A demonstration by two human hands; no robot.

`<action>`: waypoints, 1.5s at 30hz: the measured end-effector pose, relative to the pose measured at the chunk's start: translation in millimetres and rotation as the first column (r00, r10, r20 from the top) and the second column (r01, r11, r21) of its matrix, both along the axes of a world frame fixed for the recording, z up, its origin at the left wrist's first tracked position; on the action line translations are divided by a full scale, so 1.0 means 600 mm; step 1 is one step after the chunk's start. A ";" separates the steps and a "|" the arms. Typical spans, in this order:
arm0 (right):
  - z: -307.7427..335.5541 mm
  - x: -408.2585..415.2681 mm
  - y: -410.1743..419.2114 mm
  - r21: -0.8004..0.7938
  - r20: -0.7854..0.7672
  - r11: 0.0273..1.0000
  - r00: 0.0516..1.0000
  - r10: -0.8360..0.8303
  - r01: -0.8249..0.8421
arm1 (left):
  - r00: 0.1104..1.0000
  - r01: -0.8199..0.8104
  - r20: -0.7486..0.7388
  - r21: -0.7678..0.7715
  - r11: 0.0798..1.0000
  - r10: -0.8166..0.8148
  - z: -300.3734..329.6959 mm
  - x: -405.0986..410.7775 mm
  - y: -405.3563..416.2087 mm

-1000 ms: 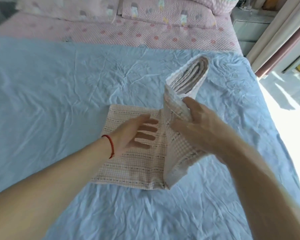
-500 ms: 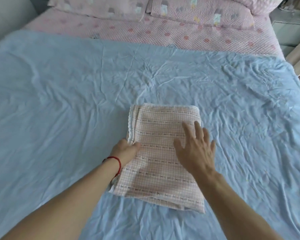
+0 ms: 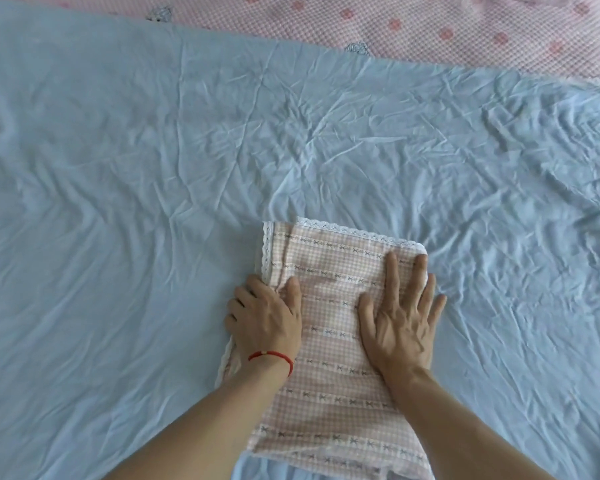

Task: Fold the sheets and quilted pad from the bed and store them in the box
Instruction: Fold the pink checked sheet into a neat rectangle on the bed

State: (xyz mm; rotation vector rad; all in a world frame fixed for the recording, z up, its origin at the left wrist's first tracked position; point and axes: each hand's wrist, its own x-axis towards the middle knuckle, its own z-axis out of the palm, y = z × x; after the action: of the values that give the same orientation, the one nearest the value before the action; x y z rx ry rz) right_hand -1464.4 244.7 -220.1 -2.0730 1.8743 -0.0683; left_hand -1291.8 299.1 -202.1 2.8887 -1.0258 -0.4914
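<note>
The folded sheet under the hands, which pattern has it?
Pink-and-white gingham with white lace trim, folded sheet, head view.

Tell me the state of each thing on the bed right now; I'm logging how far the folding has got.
Pink checked sheet: folded into a flat rectangle, lying on the blue sheet.
Blue sheet: spread out, wrinkled, not folded.
Pink quilted pad: flat under the blue sheet, far edge showing.
Left hand: fingers curled round the folded sheet's left edge.
Right hand: flat, pressing on top.
</note>
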 end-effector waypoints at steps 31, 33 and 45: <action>0.491 -0.099 0.424 0.868 0.461 0.083 0.732 -0.501 -0.490 | 0.597 -0.723 -0.727 -0.306 0.619 0.339 0.610 -0.113 0.718; 0.542 -0.072 0.510 0.845 0.513 0.026 0.795 -0.324 -0.534 | 0.472 -0.861 -0.767 -0.294 0.414 0.436 0.630 -0.166 0.861; 0.609 -0.071 1.075 0.719 0.627 -0.355 0.336 0.703 -0.598 | 0.035 -0.662 -0.988 -0.138 -0.737 0.154 0.583 -0.720 1.363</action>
State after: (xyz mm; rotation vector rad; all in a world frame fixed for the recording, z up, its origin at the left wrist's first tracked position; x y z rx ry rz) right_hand -1507.2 889.5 145.1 -1.6657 -0.0567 1.2197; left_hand -1723.9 1116.7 147.5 0.9974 0.9065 -0.0055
